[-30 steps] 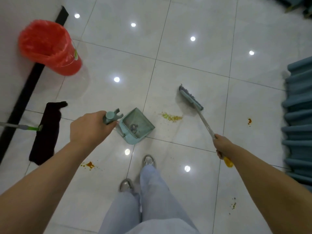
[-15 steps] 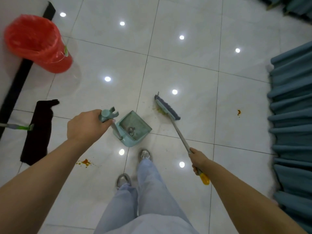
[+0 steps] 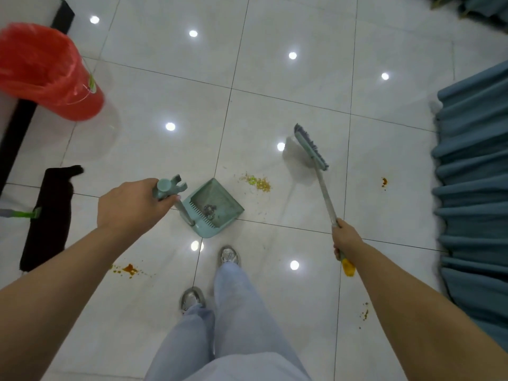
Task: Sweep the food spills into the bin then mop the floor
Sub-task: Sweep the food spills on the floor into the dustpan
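Observation:
My left hand (image 3: 132, 206) grips the top of the teal dustpan's handle; the dustpan (image 3: 213, 207) rests on the white tiles with some debris inside. My right hand (image 3: 345, 237) holds the broom's grey shaft above its yellow end. The broom head (image 3: 310, 147) is lifted, to the right of a yellow-green pile of crumbs (image 3: 257, 182) lying just beyond the dustpan's mouth. Orange spills lie at lower left (image 3: 127, 269), far right (image 3: 384, 182) and lower right (image 3: 365, 313). The bin with a red liner (image 3: 46, 75) stands at the upper left.
A flat mop with a dark pad (image 3: 50, 215) and green-jointed handle lies on the floor at left, near a black skirting strip (image 3: 16, 130). Blue-grey curtains (image 3: 472, 182) hang along the right. My feet (image 3: 228, 255) stand just behind the dustpan.
The broom head swung back to the right, away from the dustpan, uncovering the crumb pile it had been pressed against. The dustpan and left hand stayed about in place.

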Action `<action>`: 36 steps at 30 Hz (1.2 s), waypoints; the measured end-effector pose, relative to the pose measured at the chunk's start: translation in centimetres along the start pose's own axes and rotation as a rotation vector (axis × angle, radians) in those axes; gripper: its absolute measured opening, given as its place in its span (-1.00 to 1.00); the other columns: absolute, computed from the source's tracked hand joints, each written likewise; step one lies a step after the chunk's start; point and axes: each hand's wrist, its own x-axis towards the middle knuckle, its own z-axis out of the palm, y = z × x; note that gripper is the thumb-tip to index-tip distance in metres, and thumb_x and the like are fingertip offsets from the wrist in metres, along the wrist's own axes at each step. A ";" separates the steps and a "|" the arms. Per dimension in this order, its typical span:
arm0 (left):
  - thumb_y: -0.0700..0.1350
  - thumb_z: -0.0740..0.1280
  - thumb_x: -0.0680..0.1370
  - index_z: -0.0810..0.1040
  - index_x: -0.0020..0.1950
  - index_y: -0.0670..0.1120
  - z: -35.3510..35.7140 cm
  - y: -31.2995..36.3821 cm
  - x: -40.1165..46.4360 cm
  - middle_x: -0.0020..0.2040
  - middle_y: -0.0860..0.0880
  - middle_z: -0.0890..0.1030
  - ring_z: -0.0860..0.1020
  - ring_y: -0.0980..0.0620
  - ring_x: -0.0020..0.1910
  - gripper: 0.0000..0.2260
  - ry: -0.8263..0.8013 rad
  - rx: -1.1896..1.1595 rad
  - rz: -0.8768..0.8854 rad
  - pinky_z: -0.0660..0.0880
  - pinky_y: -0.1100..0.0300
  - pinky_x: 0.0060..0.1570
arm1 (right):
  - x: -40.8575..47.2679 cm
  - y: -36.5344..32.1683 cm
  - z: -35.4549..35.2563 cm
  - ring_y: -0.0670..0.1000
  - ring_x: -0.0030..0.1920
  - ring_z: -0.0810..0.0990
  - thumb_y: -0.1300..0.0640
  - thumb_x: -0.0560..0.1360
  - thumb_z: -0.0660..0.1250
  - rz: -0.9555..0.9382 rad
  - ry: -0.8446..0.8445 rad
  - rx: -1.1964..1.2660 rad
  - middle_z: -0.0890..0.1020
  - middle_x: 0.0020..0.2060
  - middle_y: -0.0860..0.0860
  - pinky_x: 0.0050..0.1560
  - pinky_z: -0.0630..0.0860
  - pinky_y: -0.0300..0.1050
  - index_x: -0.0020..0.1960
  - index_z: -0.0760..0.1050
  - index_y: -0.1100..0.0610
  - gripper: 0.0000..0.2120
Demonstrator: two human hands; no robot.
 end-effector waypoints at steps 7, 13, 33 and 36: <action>0.30 0.28 0.46 0.49 -0.25 0.05 0.1 2.0 2.2 -0.50 0.09 0.44 0.42 0.07 -0.52 -0.67 -0.018 0.072 0.040 0.26 0.30 -0.50 | 2.5 -2.4 -1.4 0.03 -0.45 0.37 0.18 0.67 -0.02 0.108 -0.093 -0.005 0.40 -0.28 0.15 -0.51 0.40 -0.16 0.44 0.24 0.18 -0.64; 0.30 0.26 0.47 0.50 -0.21 0.04 0.3 2.1 2.2 -0.47 0.08 0.45 0.41 0.08 -0.51 -0.66 -0.043 0.080 0.018 0.26 0.29 -0.49 | -2.4 -0.2 2.1 0.01 -0.48 0.40 0.16 0.67 -0.02 0.037 -0.239 -0.052 0.43 -0.29 0.14 -0.49 0.44 -0.13 0.47 0.20 0.13 -0.62; 0.30 0.25 0.46 0.52 -0.10 0.07 0.0 -5.4 -3.5 -0.42 0.08 0.42 0.41 0.00 -0.43 -0.69 -0.031 0.050 0.140 0.23 0.25 -0.46 | -15.5 4.9 12.1 -0.01 -0.47 0.35 0.10 0.65 0.02 0.088 -0.227 0.225 0.42 -0.37 0.12 -0.48 0.37 -0.20 0.40 0.31 0.01 -0.66; 0.30 0.24 0.46 0.48 -0.13 0.08 -0.1 -7.6 -4.4 -0.44 0.10 0.41 0.40 0.01 -0.44 -0.70 -0.019 0.041 0.187 0.22 0.26 -0.48 | -17.1 6.6 13.0 -0.01 -0.49 0.35 0.09 0.64 0.04 0.120 -0.156 0.300 0.41 -0.39 0.11 -0.53 0.37 -0.24 0.24 0.36 -0.04 -0.78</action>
